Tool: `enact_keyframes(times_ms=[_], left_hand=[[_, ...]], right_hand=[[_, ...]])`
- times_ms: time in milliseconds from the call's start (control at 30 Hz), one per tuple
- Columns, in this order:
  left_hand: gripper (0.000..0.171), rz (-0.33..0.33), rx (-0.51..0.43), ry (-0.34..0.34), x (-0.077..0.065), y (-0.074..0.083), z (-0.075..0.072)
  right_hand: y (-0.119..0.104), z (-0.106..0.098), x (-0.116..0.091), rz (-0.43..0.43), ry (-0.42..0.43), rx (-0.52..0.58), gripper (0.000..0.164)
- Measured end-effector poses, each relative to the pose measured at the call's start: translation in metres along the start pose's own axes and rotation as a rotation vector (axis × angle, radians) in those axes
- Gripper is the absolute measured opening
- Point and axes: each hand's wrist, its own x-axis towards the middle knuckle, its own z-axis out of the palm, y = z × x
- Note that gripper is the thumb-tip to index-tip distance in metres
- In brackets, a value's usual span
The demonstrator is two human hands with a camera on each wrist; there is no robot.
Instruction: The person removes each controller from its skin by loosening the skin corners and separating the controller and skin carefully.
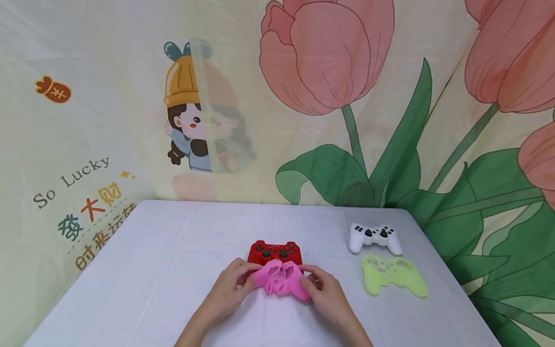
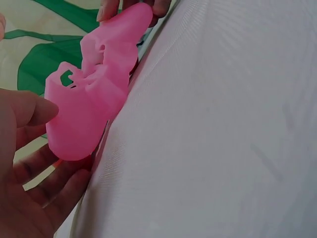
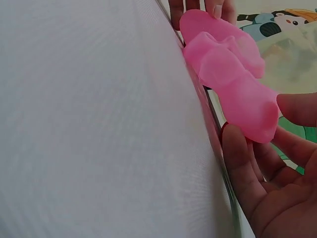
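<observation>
A soft pink controller cover, its openings pulled out of shape, is stretched between both hands over the near side of a red game controller. My left hand pinches the cover's left grip, thumb on the near face and fingers behind, as the left wrist view shows on the pink cover. At the other end, my right hand pinches the right grip between thumb and curled fingers. The cover hides the red controller's lower part; its sticks and buttons face up.
Right of the hands, a white game controller lies on the white-covered table. Just in front of it lies a pale yellow-green controller cover. A curtain printed with tulips hangs behind the table.
</observation>
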Motion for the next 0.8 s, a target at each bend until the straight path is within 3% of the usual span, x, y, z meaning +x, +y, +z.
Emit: enact_keyframes(times_ms=[133, 567, 800], left_hand=[[0.03, 0.024, -0.003, 0.012, -0.0003, -0.0012, 0.0011], [0.038, 0.002, 0.016, 0.019, 0.0004, -0.0014, 0.0006], [0.031, -0.015, 0.035, 0.01, -0.0002, -0.001, 0.0002]], right_hand=[[0.0002, 0.0005, -0.0007, -0.005, -0.006, -0.022, 0.036], [0.0062, -0.0026, -0.0028, -0.115, -0.023, -0.039, 0.029], [0.0033, -0.0036, -0.0022, -0.058, -0.046, -0.054, 0.032]])
